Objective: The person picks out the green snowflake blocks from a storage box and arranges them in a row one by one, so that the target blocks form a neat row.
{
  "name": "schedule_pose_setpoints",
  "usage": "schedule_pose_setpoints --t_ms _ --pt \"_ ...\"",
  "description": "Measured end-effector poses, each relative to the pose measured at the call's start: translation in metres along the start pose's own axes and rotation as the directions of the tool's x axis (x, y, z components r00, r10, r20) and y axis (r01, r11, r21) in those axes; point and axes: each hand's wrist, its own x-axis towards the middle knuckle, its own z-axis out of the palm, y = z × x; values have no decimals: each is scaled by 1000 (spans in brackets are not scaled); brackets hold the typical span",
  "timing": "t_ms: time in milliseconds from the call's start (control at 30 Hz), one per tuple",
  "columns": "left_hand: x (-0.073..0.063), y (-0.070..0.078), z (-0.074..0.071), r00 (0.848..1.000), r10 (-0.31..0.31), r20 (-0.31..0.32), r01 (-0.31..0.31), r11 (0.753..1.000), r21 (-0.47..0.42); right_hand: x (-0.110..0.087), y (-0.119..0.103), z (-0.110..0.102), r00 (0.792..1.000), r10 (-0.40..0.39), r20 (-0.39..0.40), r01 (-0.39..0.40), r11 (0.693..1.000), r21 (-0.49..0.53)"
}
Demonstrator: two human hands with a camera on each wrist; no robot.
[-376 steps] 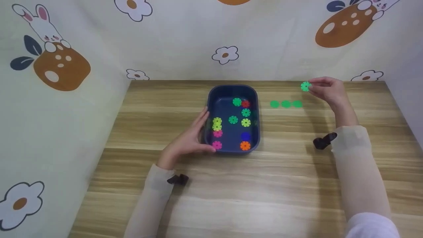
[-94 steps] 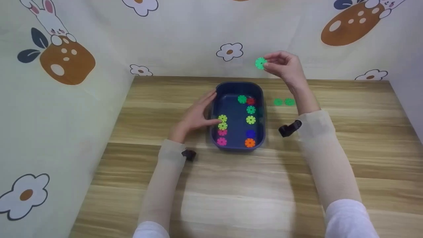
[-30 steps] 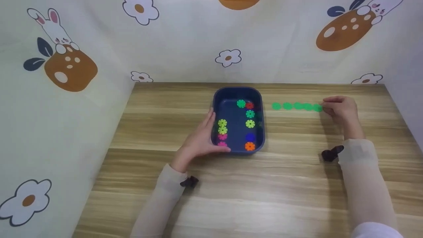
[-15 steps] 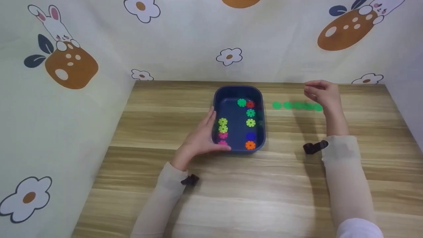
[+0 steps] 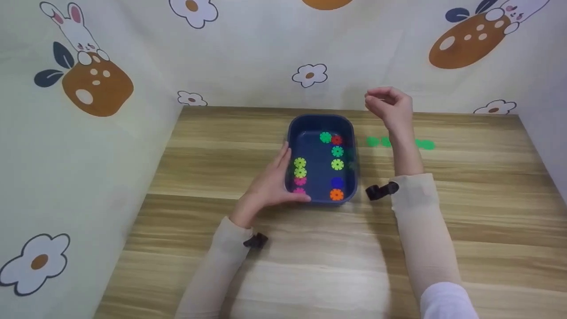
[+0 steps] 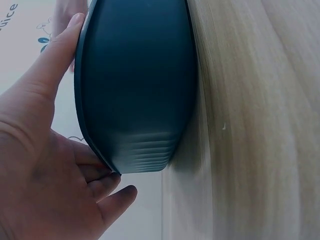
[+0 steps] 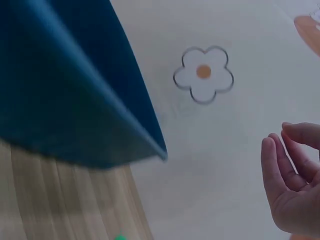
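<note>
In the head view my left hand (image 5: pixel 268 186) holds the near-left corner of a dark blue box (image 5: pixel 316 201), thumb on the front rim and fingers along the left side. The left wrist view shows thumb and fingertips at the box's rim (image 6: pixel 80 95). Inside lie notched plastic discs: a green disc (image 5: pixel 325 137), a red disc (image 5: pixel 336 140), an orange disc (image 5: pixel 336 195), plus yellow, blue and pink ones. My right hand (image 5: pixel 392 108) hovers beyond the box's far-right corner, fingers loosely bent and holding nothing. Beneath that forearm runs a row of green discs (image 5: pixel 426 145), partly hidden.
The wooden table (image 5: pixel 212 173) ends at the back against a patterned cloth wall (image 5: pixel 248 57), with another cloth side at the left. A small black camera (image 5: pixel 382 191) sits on the right wrist, a similar one (image 5: pixel 255 240) on the left.
My right hand has left the row's right end and swung left and up toward the box. Since the earliest frame the green row has grown and a green disc has gone from the box's middle.
</note>
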Motion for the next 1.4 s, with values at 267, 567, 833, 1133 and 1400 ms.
schedule_pose_setpoints --t_ms 267,567,833,1133,1400 --pt "-1 1 -1 1000 3 -3 -3 1000 2 4 13 46 983 -180 -28 176 979 -99" --pt "0 1 -2 1000 -2 1 2 1000 -8 13 41 63 995 -87 56 95 985 -147" --pt "0 -2 -1 999 41 -16 -41 999 -16 18 60 69 996 -53 78 72 963 -260" --pt "-1 -1 -1 1000 18 0 -18 1000 9 21 72 65 963 164 213 5 781 -624" --pt "0 -1 -1 1000 6 13 -6 1000 -7 21 79 65 894 361 266 -39 654 -756"
